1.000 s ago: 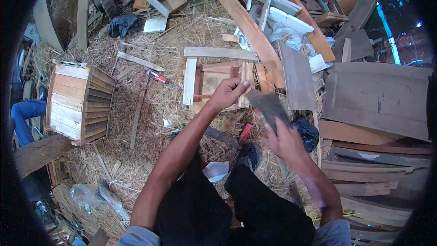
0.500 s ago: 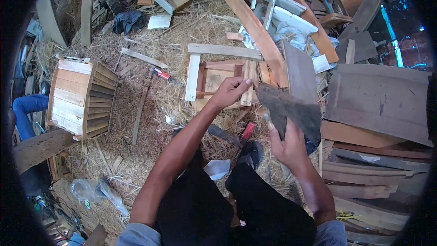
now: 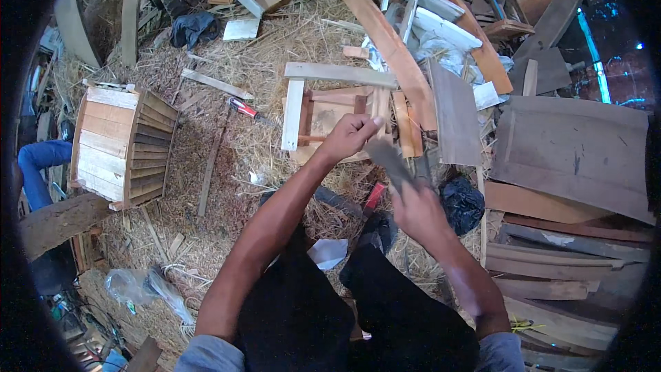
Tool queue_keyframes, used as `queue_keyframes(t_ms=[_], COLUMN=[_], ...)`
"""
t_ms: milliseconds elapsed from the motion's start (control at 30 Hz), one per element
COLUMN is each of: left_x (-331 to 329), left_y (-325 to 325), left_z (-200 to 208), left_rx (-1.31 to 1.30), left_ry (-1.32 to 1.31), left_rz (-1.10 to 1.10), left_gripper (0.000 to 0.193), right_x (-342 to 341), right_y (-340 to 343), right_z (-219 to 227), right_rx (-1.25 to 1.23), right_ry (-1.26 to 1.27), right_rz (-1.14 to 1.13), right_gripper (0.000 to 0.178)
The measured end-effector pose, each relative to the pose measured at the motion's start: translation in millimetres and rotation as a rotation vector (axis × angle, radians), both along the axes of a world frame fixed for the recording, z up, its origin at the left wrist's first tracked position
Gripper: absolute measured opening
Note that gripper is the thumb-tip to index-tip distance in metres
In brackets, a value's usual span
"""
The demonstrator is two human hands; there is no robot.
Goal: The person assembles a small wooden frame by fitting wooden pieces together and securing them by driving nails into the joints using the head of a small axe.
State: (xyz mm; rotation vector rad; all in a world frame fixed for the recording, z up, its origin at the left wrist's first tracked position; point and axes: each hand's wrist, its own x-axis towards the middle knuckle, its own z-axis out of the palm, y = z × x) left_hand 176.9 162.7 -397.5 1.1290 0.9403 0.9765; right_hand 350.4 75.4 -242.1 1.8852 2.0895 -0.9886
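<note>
My left hand [image 3: 352, 136] is pinched closed over the near right corner of a small wooden frame [image 3: 294, 114]; what its fingertips grip, I cannot make out. To its right, my right hand [image 3: 421, 215] is closed around a dark flat blade-like piece [image 3: 390, 164]. Motion smears this piece, and it appears narrow, nearly edge-on, its far end close to my left fingertips. The frame lies on straw in front of me, with pale strips on its far and left sides. Short orange-brown wood strips [image 3: 402, 120] lie just right of it.
A slatted wooden box [image 3: 107, 145] stands at the left, near a person's blue-clad limb [image 3: 40, 172]. A red-handled tool [image 3: 242, 109] lies by the frame. Boards are stacked [image 3: 558, 262] at the right; a black plastic bag [image 3: 462, 204] sits beside my right hand.
The dark piece in my right hand has turned from showing its broad face to nearly edge-on. My right hand has shifted slightly left, uncovering the black bag. My left hand has barely moved.
</note>
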Motion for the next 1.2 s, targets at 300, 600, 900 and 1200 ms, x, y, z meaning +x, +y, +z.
queue_keyframes(t_ms=[300,600,900,1200], left_x=[-0.9,-1.2,0.7,-2.8], left_y=[6.6,3.0,2.7,0.7], left_z=[-22.2,-23.1,-5.9,0.6], left_rx=[0.076,0.098,0.064,0.062], left_ry=[0.069,-0.009,0.051,0.117], left_rz=[-0.065,-0.009,-0.023,-0.026], left_gripper=[0.04,0.045,0.05,0.042], right_x=[5.7,0.8,5.0,18.7], right_y=[-11.8,-15.3,-15.2,-15.9], right_z=[-6.0,-16.9,-10.8,-22.9], right_rx=[0.504,0.49,0.413,0.24], right_ry=[0.387,0.447,0.403,0.226], right_rz=[0.043,0.018,0.011,-0.115], right_gripper=[0.032,0.029,0.032,0.034])
